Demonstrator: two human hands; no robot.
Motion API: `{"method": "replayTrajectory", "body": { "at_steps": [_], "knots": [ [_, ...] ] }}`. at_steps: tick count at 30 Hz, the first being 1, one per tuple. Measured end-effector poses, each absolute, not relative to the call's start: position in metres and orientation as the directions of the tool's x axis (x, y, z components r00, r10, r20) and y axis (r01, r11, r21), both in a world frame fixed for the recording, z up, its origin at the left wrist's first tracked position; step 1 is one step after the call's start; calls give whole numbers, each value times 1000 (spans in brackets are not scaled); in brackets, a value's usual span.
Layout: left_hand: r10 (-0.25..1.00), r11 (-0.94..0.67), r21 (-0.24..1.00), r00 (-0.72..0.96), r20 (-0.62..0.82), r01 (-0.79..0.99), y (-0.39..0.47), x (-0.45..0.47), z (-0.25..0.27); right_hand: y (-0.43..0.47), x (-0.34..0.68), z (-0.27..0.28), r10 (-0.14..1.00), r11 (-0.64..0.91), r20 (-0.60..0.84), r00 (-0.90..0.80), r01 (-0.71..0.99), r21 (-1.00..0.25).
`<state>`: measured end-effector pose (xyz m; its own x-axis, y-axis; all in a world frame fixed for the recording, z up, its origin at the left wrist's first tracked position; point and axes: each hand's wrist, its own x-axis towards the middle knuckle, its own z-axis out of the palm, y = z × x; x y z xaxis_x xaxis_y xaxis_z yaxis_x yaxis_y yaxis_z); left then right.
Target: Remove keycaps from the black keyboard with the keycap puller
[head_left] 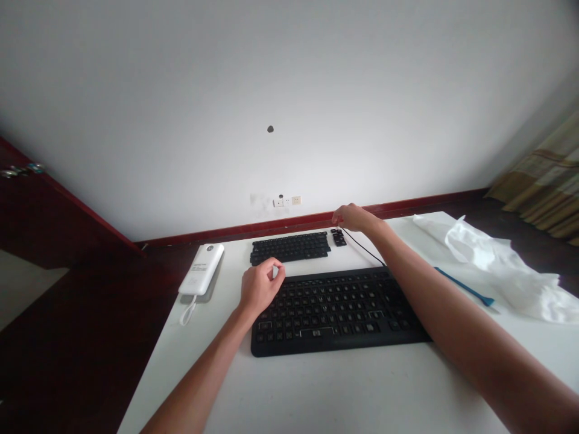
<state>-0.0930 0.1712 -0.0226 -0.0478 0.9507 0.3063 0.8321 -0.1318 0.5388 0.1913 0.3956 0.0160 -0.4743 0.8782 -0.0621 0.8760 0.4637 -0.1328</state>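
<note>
A black keyboard base [316, 349] lies on the white table, its caps off over most of the key field. Behind it, loose black keycaps [289, 246] are set out in keyboard rows, with a small keycap cluster [338, 237] at their right. My left hand [263, 284] is over the base's upper left corner, fingers curled with thumb and forefinger together; whatever they hold is hidden. My right hand [355, 217] reaches past the small cluster at the table's far edge. Its fingers point down, pressed together, and their tips are too small to make out. My right forearm covers the base's right end.
A white power bank [201, 269] with a strap lies at the left edge. To the right are a blue pry tool [465, 287] and a crumpled white bag [502, 265]. A black cable [364, 246] runs from the base toward the far edge. Wall sockets [287, 202] are behind.
</note>
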Motion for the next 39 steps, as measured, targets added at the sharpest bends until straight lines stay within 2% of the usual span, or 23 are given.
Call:
{"method": "replayTrajectory", "body": {
  "at_steps": [12,34,39],
  "knots": [
    [954,-123,533,-49,297,837,171,-93,-22,394,185,10,813,557,-98,-574,815,-159],
    [955,-110,530,-59,291,841,171,-92,-22,394,186,16,816,530,-168,-553,832,-165],
    [955,-114,533,-56,291,838,170,-93,-21,394,188,21,848,494,-140,-511,858,-141]
  ]
}}
